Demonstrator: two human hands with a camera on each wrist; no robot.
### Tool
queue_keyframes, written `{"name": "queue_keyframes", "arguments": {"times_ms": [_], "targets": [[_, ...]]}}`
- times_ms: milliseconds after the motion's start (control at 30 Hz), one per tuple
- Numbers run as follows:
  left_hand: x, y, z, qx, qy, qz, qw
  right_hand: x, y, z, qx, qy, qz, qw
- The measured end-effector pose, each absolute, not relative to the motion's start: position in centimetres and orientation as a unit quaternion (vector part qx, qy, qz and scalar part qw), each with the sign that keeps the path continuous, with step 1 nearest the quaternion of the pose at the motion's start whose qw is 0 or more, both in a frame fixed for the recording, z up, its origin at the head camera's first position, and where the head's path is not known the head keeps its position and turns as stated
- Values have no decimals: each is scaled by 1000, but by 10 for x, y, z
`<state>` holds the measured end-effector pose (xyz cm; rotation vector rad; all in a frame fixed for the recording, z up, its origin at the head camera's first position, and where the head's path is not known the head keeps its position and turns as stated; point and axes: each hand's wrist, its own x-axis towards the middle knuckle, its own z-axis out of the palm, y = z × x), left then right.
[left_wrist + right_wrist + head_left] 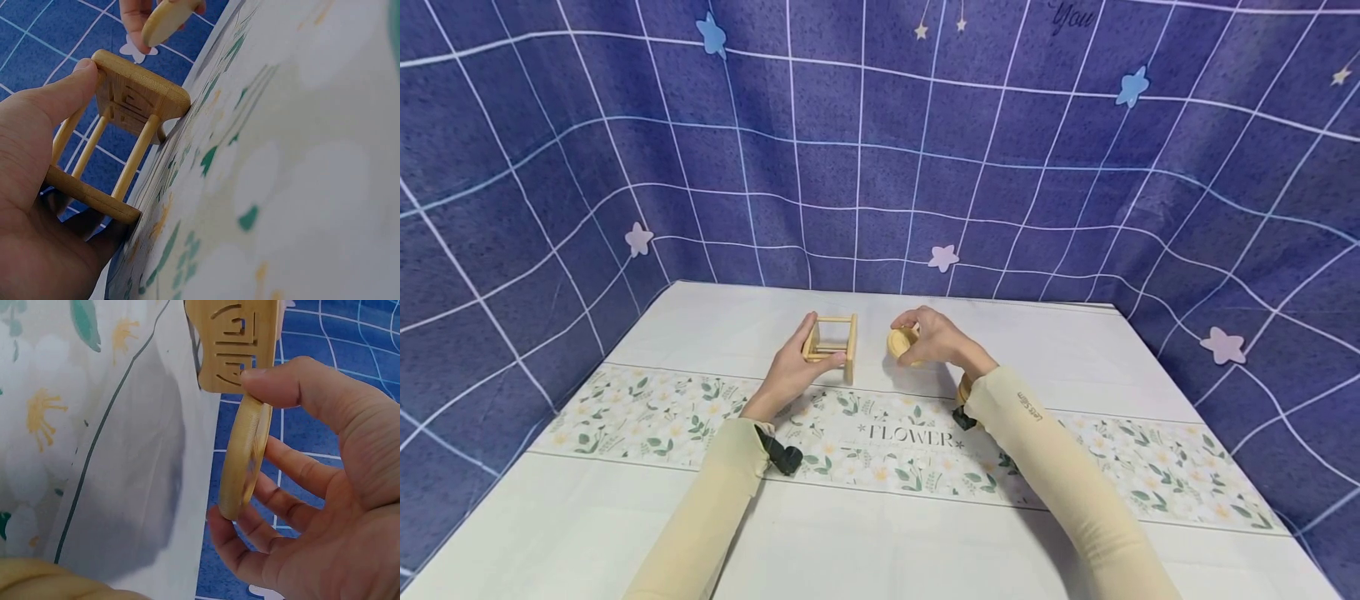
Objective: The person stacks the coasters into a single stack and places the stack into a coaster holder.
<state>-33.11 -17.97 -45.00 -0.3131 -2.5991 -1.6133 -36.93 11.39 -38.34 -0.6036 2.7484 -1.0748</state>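
Observation:
A small wooden coaster rack [852, 350], two panels joined by thin rods, stands on the white tabletop. My left hand [792, 367] grips it from the left, thumb along the near side. Cut-out slots mark its right panel [234, 347] in the right wrist view. To the right of the rack, my right hand [938, 340] holds a round wooden coaster [237, 462] on edge by its rim, between thumb and fingers. The coaster [169, 22] is apart from the rack in the left wrist view.
Beside my right wrist lies a rounded wooden stack [965, 387], mostly hidden by the arm; its layered edge [56, 581] fills a corner of the right wrist view. A floral strip [880, 475] crosses the table. A blue gridded curtain [880, 167] hangs behind and at both sides.

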Motion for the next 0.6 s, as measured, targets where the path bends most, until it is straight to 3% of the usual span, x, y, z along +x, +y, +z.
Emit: {"name": "queue_keyframes", "arguments": {"times_ms": [600], "targets": [[-331,-180,-449,-100,-848,-520,34,-353,118,-369,-228,908,-350,19]]}}
